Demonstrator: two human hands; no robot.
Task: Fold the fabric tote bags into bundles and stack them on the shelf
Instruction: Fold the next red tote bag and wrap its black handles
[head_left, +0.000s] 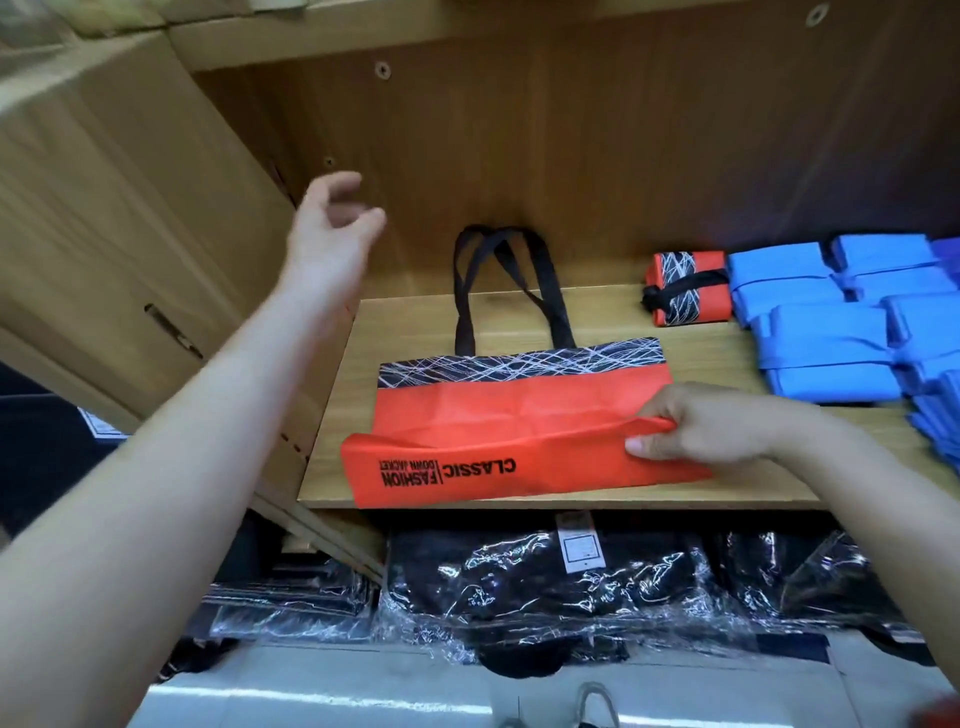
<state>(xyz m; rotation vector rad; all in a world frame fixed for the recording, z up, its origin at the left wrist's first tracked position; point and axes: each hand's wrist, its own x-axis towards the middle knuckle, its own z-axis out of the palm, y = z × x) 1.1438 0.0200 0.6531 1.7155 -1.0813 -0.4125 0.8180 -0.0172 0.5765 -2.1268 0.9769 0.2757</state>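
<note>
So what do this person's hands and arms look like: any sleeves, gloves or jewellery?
The left hand and right hand wear no gloves. The left arm and right arm show no sleeve up to the frame edge. No watch, bracelet or ring is visible, though the left hand is slightly blurred.

Black print "CLASSIC" and "FASHION DOWN JACKET", upside down, on folded bottom flap of red tote bag (519, 413).
</note>
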